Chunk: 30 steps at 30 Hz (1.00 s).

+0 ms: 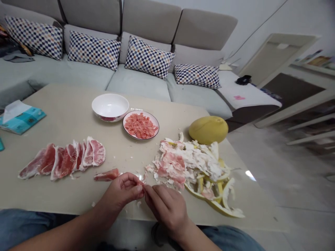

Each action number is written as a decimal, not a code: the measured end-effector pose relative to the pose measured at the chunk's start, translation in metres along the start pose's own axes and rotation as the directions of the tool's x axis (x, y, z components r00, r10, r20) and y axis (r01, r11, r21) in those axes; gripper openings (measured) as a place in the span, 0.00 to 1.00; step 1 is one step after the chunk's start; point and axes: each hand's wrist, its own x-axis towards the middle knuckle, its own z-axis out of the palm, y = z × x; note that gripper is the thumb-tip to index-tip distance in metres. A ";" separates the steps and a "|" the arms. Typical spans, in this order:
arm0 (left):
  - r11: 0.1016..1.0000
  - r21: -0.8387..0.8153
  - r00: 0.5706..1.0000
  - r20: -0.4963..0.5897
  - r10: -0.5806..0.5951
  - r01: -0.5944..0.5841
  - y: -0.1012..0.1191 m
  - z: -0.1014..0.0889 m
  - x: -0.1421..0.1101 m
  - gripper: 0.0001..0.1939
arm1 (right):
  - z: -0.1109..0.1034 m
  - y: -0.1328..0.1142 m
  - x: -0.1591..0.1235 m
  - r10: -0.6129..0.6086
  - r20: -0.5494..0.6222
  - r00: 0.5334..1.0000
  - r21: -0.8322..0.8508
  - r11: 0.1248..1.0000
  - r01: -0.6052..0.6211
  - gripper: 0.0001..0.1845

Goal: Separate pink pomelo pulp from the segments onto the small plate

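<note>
Near the table's front edge, my left hand and my right hand meet at the fingertips. Both are closed in a pinch on a small pinkish piece of pomelo flesh, mostly hidden by the fingers. Just beyond my left hand lies a partly peeled pomelo segment. To the left, a row of pomelo segments with white skin on them leans together. A heap of white pith and pink membranes lies to the right, with yellow rind strips beside it.
A dark-rimmed plate of pulled-apart red flesh stands mid-table beside a white bowl. Behind the peel heap rests a whole yellow pomelo. A blue tissue pack lies at far left. A grey sofa lines the far side.
</note>
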 end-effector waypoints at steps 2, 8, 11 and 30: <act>1.000 0.006 0.999 0.032 0.006 -0.006 -0.002 0.000 -0.001 0.12 | 0.000 -0.001 0.000 0.009 -0.003 1.000 0.018 1.000 -0.009 0.07; 0.995 -0.084 0.996 0.074 -0.052 0.058 0.000 0.002 -0.005 0.09 | -0.007 -0.001 0.009 0.310 0.015 0.951 0.327 0.897 -0.298 0.06; 0.987 -0.139 0.995 0.068 -0.070 0.079 0.002 0.002 -0.004 0.10 | -0.011 0.002 0.015 0.455 0.102 0.885 0.450 0.772 -0.449 0.06; 0.971 0.173 0.983 -0.041 0.177 -0.167 -0.006 0.003 -0.004 0.09 | -0.007 -0.006 0.012 0.355 0.114 0.928 0.364 0.854 -0.371 0.07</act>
